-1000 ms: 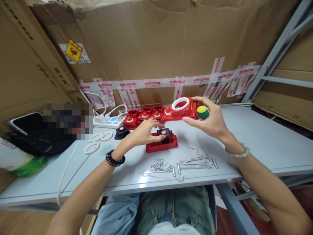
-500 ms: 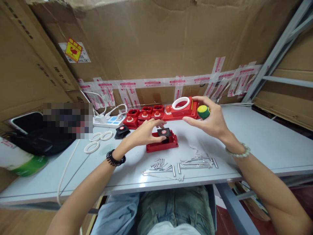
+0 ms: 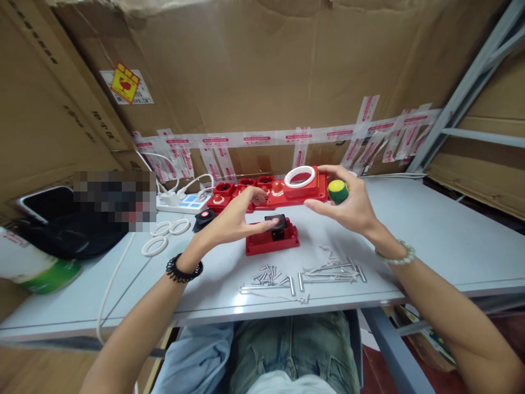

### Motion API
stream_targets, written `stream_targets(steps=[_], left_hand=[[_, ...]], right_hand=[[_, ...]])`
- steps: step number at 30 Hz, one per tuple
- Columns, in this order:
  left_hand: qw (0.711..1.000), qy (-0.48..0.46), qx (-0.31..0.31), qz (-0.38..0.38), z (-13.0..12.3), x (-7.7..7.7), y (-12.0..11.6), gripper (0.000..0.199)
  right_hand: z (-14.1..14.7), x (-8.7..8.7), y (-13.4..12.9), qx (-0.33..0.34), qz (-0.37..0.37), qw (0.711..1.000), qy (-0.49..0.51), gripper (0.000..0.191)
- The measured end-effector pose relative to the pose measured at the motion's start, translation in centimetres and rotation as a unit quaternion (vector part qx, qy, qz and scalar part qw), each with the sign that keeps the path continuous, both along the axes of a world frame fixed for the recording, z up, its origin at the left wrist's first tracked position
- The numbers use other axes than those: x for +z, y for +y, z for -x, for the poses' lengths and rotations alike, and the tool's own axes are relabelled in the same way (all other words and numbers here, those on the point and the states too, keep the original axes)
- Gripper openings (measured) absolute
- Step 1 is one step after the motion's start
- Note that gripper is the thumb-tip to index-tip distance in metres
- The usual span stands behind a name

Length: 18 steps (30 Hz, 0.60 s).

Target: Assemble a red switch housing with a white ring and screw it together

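Observation:
My right hand [image 3: 353, 205] grips the end of a red plastic housing cover [image 3: 301, 192] with a white ring [image 3: 288, 180] around its round opening. A green knob-like handle with a yellow end [image 3: 338, 191] is also tucked in that hand; the rest of it is hidden. My left hand [image 3: 229, 220] is open, thumb and fingers apart, over a red tray-shaped base [image 3: 262, 246]. Its thumb tip rests at the edge of a square black part [image 3: 278, 223] standing in the base. The left fingers partly cover the row of red units behind.
Several red housings [image 3: 221, 198] stand in a row beside a white power strip [image 3: 186, 203]. Another black part [image 3: 204, 219] and white rings [image 3: 155, 246] lie left. Loose screws [image 3: 267, 274] and metal rods [image 3: 330, 272] lie near the front edge. Cardboard [image 3: 262, 71] walls the back.
My left hand has opened and its fingers have lifted away from the black part, toward the back. The right hand has moved slightly left with the red cover.

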<state>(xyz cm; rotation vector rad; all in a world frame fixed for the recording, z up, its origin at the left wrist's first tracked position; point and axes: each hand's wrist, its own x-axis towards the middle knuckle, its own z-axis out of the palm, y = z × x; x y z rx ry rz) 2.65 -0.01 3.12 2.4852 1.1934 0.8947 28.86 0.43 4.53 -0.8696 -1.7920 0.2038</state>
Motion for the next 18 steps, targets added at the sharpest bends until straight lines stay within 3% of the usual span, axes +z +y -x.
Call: stream_targets(steps=[3, 7, 10, 13, 16, 18], left_hand=[[0.997, -0.067, -0.013, -0.036, 0.2, 0.2, -0.5, 0.068], [0.995, -0.069, -0.067, -0.027, -0.3, 0.3, -0.8, 0.075], [0.996, -0.059, -0.065, -0.007, -0.6, 0.3, -0.8, 0.072], [0.997, -0.050, -0.055, -0.009, -0.3, 0.1, -0.6, 0.070], [0.998, -0.028, -0.051, -0.006, 0.0, -0.3, -0.2, 0.070], [0.999, -0.010, -0.051, 0.003, 0.1, -0.8, 0.1, 0.071]], right_hand=[[0.8, -0.8, 0.1, 0.078, 0.026, 0.997, -0.002, 0.062], [2.2, -2.1, 0.2, 0.174, 0.085, 0.981, -0.012, 0.064], [2.5, -2.5, 0.4, 0.181, 0.093, 0.978, -0.044, 0.067], [2.4, -2.0, 0.6, 0.164, 0.036, 0.981, -0.095, 0.069], [2.4, -0.8, 0.8, 0.154, -0.011, 0.975, -0.158, 0.049], [2.7, -0.1, 0.8, 0.154, 0.007, 0.965, -0.213, 0.035]])
